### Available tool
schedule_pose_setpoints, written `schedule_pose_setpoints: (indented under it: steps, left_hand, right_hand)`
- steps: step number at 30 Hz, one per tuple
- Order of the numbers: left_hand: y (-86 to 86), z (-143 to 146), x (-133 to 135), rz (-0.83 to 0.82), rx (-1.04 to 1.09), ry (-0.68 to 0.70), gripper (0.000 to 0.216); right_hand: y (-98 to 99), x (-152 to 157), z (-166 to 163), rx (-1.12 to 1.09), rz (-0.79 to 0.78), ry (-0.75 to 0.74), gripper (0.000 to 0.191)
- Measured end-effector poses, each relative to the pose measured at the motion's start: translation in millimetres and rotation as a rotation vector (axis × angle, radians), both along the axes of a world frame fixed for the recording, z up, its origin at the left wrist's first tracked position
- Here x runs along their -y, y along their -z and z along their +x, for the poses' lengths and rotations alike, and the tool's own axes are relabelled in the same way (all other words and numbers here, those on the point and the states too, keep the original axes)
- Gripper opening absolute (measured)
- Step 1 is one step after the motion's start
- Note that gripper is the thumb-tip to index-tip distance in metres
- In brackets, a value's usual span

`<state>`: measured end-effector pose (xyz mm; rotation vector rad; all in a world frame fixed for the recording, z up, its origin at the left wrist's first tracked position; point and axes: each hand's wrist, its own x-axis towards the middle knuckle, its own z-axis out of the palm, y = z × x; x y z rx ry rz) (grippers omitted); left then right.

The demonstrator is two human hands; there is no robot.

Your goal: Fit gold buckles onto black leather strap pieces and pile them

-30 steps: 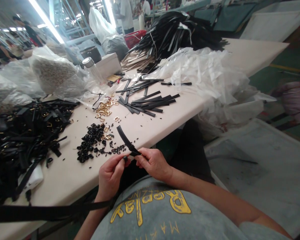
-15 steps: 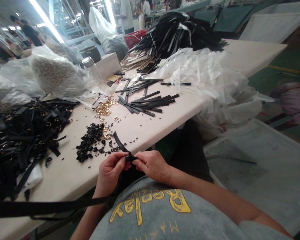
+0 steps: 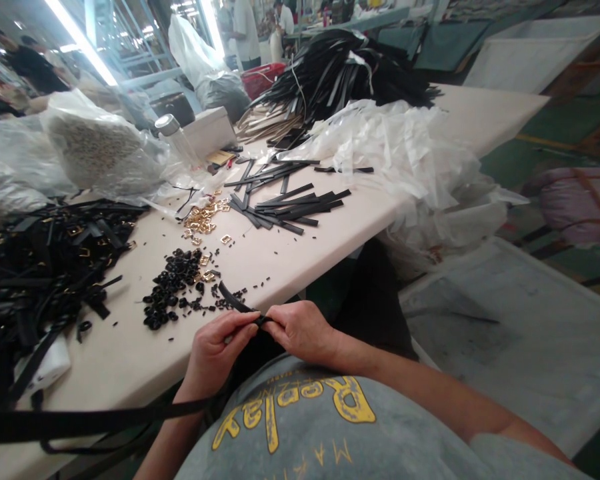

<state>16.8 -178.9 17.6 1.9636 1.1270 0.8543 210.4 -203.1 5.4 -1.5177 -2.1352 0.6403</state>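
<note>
Strap (image 3: 233, 301) in play at the near edge of the table (image 3: 280, 253), short, black and narrow; its near end sits pinched between both hands, while its free end angles away to the far left and rests on the tabletop just beside a scatter of small black loops (image 3: 173, 287); left hand (image 3: 215, 350) is closed narrow, thumb and fingertips nipped on that end from the left; right hand (image 3: 303, 330) meets it from the right, thumb and forefinger closed on the same spot, the other fingers curled under; the two sets of fingertips are touching or nearly so, and any small piece between them is hidden; now the feel of it, as a judgement: it looks light, thin and limp enough to droop under its own weight, flat and smooth-faced, so it could slide through a loose pinch; nothing fragile about it, though a hard fold might crease it; the best hold looks to be a fingertip pinch on the flat faces close to the end, not on the edges; around it, gold buckles (image 3: 200, 219) lie farther back to the left, cut black strips (image 3: 285, 203) fan out beyond the middle, crumpled clear plastic (image 3: 405, 153) spills over the far right edge, and a big black heap (image 3: 40, 267) crowds the left; a long dark band (image 3: 80, 421) runs across the near left, below the table edge.
</note>
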Motion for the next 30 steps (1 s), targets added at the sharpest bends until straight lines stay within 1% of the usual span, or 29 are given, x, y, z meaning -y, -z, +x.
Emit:
schedule_pose_setpoints:
  steps: [5, 7, 8, 12, 14, 17, 19, 21, 24, 26, 28, 30]
  left_hand:
    - [3.4, 8, 5, 0.157, 0.074, -0.042, 0.018]
    - [3.5, 9, 7, 0.165, 0.101, -0.037, 0.017]
    - [3.2, 9, 7, 0.141, 0.107, -0.037, 0.016]
    - [0.1, 5, 4, -0.025, 0.098, -0.040, 0.014]
    - [-2.2, 4, 2, 0.007, 0.052, 0.001, 0.014]
    - [-4.7, 6, 2, 0.159, -0.011, 0.097, 0.016]
    - [-4.0, 7, 3, 0.185, -0.002, 0.114, 0.017]
    - [-1.0, 7, 3, 0.115, 0.027, 0.064, 0.015]
    - [4.9, 6, 3, -0.087, 0.107, -0.046, 0.013]
    - [6.9, 4, 4, -0.173, 0.149, -0.076, 0.014]
    - [5.9, 2, 5, -0.194, 0.158, -0.075, 0.013]
    - [3.1, 1, 7, -0.209, 0.151, -0.060, 0.012]
  right_hand:
    - [-5.6, 1, -1, -0.188, -0.128, 0.053, 0.028]
    - [-7.0, 0, 1, -0.157, -0.098, 0.031, 0.027]
    - [-7.2, 0, 2, -0.113, -0.063, 0.011, 0.026]
    - [-5.2, 1, 4, 0.052, 0.061, -0.067, 0.024]
    - [-3.3, 2, 4, 0.070, 0.069, -0.062, 0.025]
    - [-1.2, 3, 3, 0.063, 0.057, -0.001, 0.024]
    - [-1.8, 4, 3, 0.067, 0.077, 0.043, 0.023]
    - [-4.1, 5, 2, 0.067, 0.127, 0.052, 0.024]
    - [-8.3, 7, 1, 0.053, 0.209, 0.001, 0.024]
    - [-9.5, 8, 0, 0.048, 0.229, -0.013, 0.024]
    - [-8.8, 9, 0, 0.019, 0.199, -0.001, 0.024]
    - [-6.6, 10, 0, -0.065, 0.119, 0.004, 0.026]
